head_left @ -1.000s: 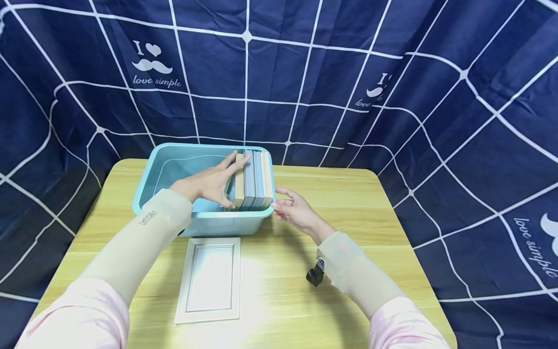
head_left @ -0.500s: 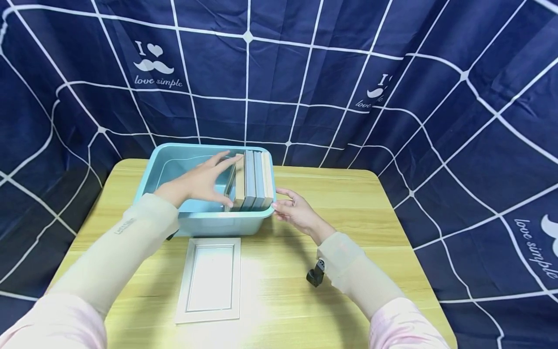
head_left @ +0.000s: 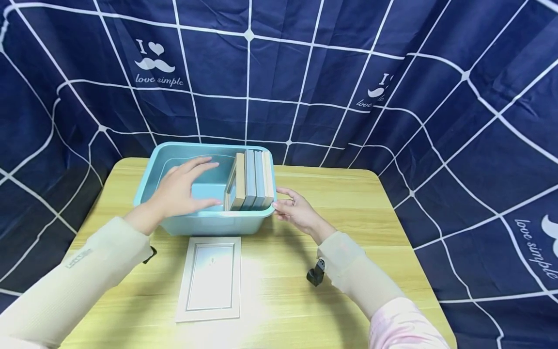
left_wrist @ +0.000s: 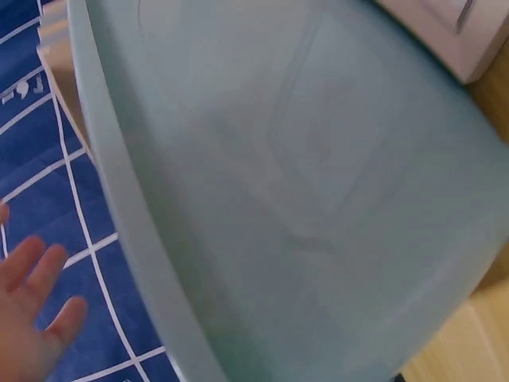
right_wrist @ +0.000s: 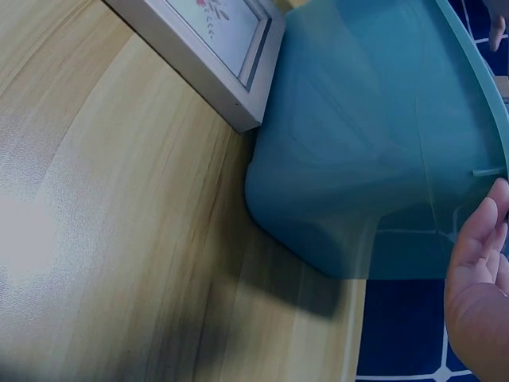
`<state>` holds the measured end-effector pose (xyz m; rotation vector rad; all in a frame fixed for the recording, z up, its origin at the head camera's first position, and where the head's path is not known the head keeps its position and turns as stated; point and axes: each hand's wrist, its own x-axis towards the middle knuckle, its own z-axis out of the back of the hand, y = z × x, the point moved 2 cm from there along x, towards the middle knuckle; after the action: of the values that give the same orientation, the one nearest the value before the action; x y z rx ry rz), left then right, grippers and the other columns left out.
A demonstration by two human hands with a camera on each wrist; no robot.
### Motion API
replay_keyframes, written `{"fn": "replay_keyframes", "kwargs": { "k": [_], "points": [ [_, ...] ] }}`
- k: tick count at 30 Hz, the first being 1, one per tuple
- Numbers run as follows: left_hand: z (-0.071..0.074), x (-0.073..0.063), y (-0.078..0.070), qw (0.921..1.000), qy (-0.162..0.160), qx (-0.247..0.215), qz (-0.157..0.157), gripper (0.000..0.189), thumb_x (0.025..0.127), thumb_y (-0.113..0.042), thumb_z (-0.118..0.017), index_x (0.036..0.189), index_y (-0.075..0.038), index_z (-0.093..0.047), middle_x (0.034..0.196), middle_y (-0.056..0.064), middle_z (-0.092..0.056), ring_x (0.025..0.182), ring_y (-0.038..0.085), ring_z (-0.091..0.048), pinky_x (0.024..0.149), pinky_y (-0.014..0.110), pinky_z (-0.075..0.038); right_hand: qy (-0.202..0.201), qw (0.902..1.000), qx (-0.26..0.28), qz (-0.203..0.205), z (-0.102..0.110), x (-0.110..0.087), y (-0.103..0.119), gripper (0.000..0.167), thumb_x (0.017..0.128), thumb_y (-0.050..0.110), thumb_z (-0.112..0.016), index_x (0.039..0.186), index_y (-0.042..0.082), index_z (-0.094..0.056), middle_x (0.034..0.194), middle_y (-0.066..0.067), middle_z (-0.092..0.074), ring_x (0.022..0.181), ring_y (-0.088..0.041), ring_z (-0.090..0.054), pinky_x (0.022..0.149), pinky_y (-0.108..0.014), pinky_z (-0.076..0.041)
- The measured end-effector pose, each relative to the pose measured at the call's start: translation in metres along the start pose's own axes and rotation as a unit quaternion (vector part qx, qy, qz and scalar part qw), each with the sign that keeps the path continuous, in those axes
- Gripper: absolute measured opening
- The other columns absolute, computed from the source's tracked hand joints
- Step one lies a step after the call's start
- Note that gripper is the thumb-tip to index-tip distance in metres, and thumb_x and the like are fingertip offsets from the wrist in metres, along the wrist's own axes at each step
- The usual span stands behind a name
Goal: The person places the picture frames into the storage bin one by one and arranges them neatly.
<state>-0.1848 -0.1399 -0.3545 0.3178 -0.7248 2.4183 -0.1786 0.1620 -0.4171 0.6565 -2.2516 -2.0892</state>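
A light-blue plastic bin (head_left: 218,224) stands on the table. Several picture frames are packed on edge at its right end, blue ones (head_left: 250,179) and beige ones; the leftmost beige frame (head_left: 236,186) leans a little. My left hand (head_left: 176,191) hovers over the bin's left half, fingers spread and holding nothing, apart from the frames. In the left wrist view, the hand (left_wrist: 28,318) shows beyond the bin's rim. My right hand (head_left: 297,211) touches the bin's right front corner with thumb and fingertips, relaxed against the outside of the rim. Where all its fingers touch is partly hidden.
A white picture frame (head_left: 212,280) lies flat on the wooden table (head_left: 279,291) in front of the bin; the right wrist view shows a flower print in it. Dark blue curtains (head_left: 279,72) with white lines hang behind and on both sides.
My left hand has let the frames go and moved left, away from them. The leftmost frame now shows more fully, leaning. My right hand has stayed at the bin's corner.
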Motion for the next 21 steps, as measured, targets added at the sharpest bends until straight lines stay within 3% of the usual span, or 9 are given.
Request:
{"fn": "replay_keyframes", "kwargs": {
  "k": [5, 9, 12, 16, 21],
  "points": [
    [-0.002, -0.02, -0.008, 0.9963, -0.085, 0.004, -0.011, 0.07, 0.069, -0.043, -0.081, 0.126, -0.009, -0.06, 0.132, 0.011, -0.054, 0.119, 0.032, -0.049, 0.087, 0.052, -0.04, 0.001, 1.0, 0.005, -0.002, 0.0, 0.0, 0.0, 0.057, 0.094, -0.002, -0.056, 0.145, 0.002, -0.03, 0.09, -0.003, -0.063, 0.075, -0.013, -0.062, 0.066, -0.021, -0.052],
    [-0.007, -0.034, -0.016, 0.9855, -0.164, -0.016, -0.04, 0.065, 0.069, -0.044, -0.078, 0.118, -0.005, -0.063, 0.123, 0.012, -0.059, 0.111, 0.033, -0.055, 0.077, 0.05, -0.043, 0.002, 1.0, 0.007, -0.001, 0.001, 0.0, -0.001, 0.057, 0.093, -0.002, -0.056, 0.145, 0.002, -0.031, 0.09, -0.004, -0.063, 0.075, -0.014, -0.062, 0.066, -0.021, -0.052],
    [-0.012, -0.045, -0.023, 0.9765, -0.206, -0.033, -0.056, 0.064, 0.074, -0.052, -0.072, 0.116, -0.005, -0.064, 0.12, 0.012, -0.061, 0.107, 0.033, -0.057, 0.074, 0.05, -0.042, 0.003, 1.0, 0.006, -0.002, 0.001, 0.001, -0.002, 0.057, 0.094, -0.002, -0.056, 0.145, 0.002, -0.031, 0.091, -0.004, -0.063, 0.076, -0.014, -0.062, 0.066, -0.022, -0.052],
    [-0.023, -0.06, -0.033, 0.9711, -0.227, -0.043, -0.06, 0.068, 0.08, -0.063, -0.062, 0.115, -0.004, -0.065, 0.118, 0.012, -0.062, 0.105, 0.033, -0.058, 0.071, 0.049, -0.041, 0.003, 1.0, 0.004, -0.002, 0.0, 0.0, -0.001, 0.057, 0.094, -0.002, -0.056, 0.145, 0.003, -0.031, 0.09, -0.004, -0.063, 0.075, -0.013, -0.062, 0.068, -0.022, -0.052],
    [-0.041, -0.078, -0.038, 0.9724, -0.221, -0.062, -0.043, 0.071, 0.082, -0.065, -0.059, 0.115, -0.003, -0.064, 0.118, 0.012, -0.062, 0.107, 0.032, -0.057, 0.081, 0.052, -0.042, 0.001, 1.0, 0.002, 0.0, 0.0, 0.001, 0.0, 0.057, 0.094, -0.002, -0.057, 0.145, 0.003, -0.031, 0.09, -0.004, -0.063, 0.075, -0.013, -0.061, 0.066, -0.021, -0.052]
  ]
}}
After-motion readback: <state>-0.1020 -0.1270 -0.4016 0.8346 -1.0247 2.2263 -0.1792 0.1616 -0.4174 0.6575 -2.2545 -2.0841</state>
